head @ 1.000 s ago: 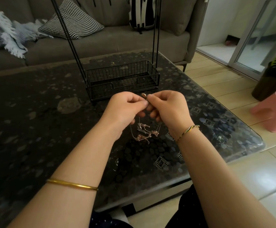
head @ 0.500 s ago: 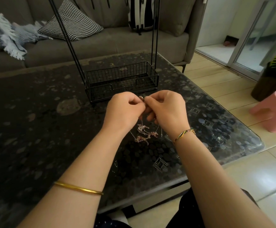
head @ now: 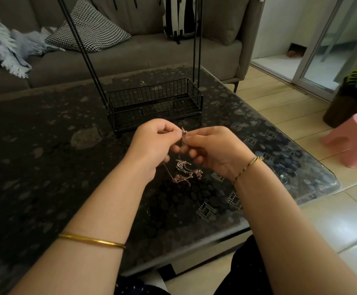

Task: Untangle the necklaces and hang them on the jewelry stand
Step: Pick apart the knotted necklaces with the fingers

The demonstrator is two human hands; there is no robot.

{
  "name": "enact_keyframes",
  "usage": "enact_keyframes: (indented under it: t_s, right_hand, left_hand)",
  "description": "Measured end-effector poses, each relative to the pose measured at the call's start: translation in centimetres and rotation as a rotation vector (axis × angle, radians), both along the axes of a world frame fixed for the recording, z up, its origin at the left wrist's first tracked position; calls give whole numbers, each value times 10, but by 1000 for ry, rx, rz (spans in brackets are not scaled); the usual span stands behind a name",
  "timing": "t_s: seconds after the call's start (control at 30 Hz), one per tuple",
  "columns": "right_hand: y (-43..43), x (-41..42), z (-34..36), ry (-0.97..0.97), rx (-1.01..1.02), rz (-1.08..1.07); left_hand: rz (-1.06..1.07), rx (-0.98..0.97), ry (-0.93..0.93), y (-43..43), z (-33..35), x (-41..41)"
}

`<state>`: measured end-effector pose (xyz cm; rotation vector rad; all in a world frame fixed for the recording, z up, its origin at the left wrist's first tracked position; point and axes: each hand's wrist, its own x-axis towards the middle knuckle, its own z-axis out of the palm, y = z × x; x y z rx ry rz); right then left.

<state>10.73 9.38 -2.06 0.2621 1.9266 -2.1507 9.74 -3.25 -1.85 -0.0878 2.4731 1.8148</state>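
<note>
Pulling the two pinches apart too briskly is the chief risk, I judge. The necklaces [head: 185,172] hang as one knotted clump just below both grips, and a hard tug could cinch the knot tighter or snap a fine chain. A slackened pinch would drop the clump onto the desk [head: 45,150] beneath, where loose loops could cross again. The links are too small to tell which strand belongs to which necklace, so the wrong strand may well be drawn.

The left grip [head: 154,145] has thumb and forefinger pressed together on a small silvery piece at the top of the chains, with the other fingers curled under. The right grip [head: 216,152] meets it, fingertips nearly touching. It pinches the strand just beside that piece, and its lower fingers curl near the hanging chain. Both wrists are raised above the desk, forearms converging. The jewelry stand [head: 150,91] sits just beyond the grips, and its hanging bars are out of view.
</note>
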Motion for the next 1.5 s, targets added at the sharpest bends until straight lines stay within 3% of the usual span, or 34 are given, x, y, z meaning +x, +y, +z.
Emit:
enact_keyframes:
  t_s: [0.23, 0.6, 1.0, 1.3, 1.5]
  right_hand:
    - [1, 0, -1, -23, -36, 41]
    - [1, -2, -2, 47, 173, -5]
    - [0, -5, -5, 109, 251, -98]
    - [0, -5, -5, 31, 115, -55]
    - [-1, -7, -5, -133, -87, -12]
  left_hand:
    - [6, -95, 85, 0, 2, 1]
    - [-23, -168, 70, -3, 2, 1]
    - [24, 213, -251, -1, 11, 1]
    - [52, 258, -236, 1, 11, 1]
    - [42, 255, -210, -1, 10, 0]
